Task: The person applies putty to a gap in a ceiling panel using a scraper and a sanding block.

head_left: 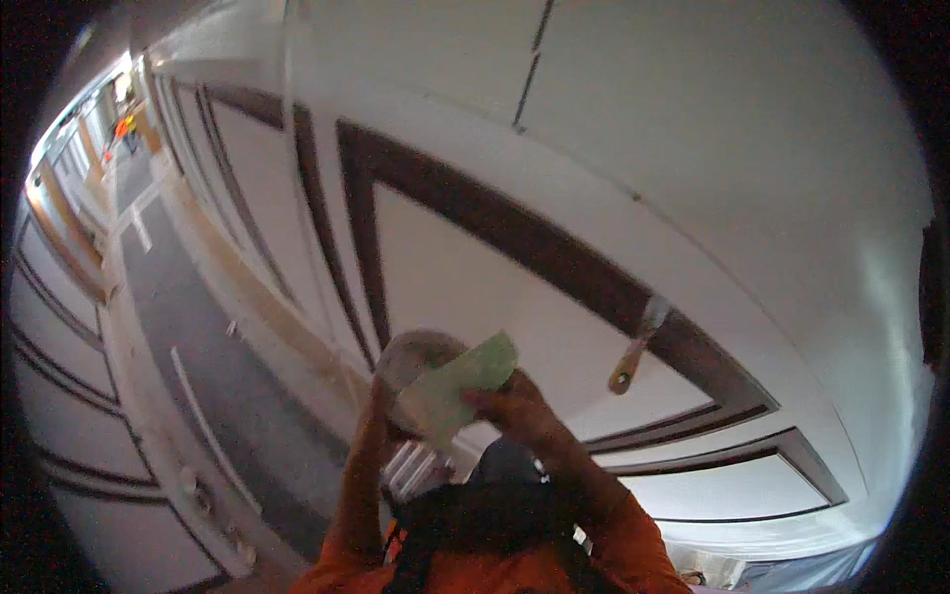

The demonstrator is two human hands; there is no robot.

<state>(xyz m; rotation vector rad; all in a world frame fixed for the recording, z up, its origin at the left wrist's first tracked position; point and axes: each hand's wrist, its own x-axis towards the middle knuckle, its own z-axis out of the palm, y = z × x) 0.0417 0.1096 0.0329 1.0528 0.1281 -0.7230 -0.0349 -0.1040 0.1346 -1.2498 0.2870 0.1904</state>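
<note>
Both my hands are raised together in front of the panelled wall. My left hand (387,408) is at a pale, rounded thing (424,348); it could be a tub or a roll, and the dim, blurred picture does not show which. The fingers are partly hidden behind it. With my right hand (513,404) I grip a pale green sheet (465,381), which slants across the front of the rounded thing. To the right, a putty knife (638,342) with a wooden handle rests tilted against the wall's dark moulding, apart from both hands.
The white wall (465,267) with dark brown frame moulding (515,233) fills the middle and right. At left a long corridor floor (198,327) has a grey runner with white strips on it. Far down it is a person in orange (126,129). Plastic sheeting (792,572) lies lower right.
</note>
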